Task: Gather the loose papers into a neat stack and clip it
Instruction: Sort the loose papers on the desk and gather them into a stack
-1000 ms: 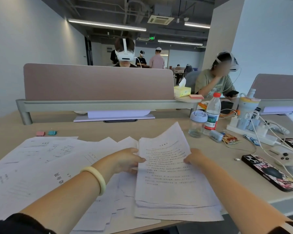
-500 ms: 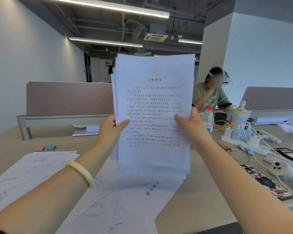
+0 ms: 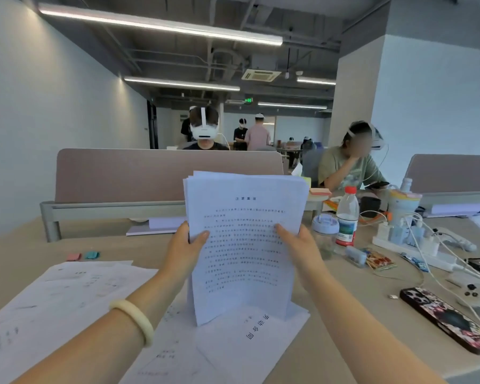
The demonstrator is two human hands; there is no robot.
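I hold a stack of printed papers upright, its bottom edge resting on sheets that lie on the desk. My left hand grips the stack's left edge and my right hand grips its right edge. The top edges of the sheets are slightly uneven. More loose papers lie spread over the desk to the left and under the stack. Two small binder clips, one pink and one teal, sit on the desk at the far left.
To the right stand a plastic jar, a water bottle, a power strip with cables, a phone and a white controller. A desk divider runs across the back, with people seated behind it.
The stack was lifted off the desk, raised high in both hands, then lowered so that its bottom edge now rests on the desk papers.
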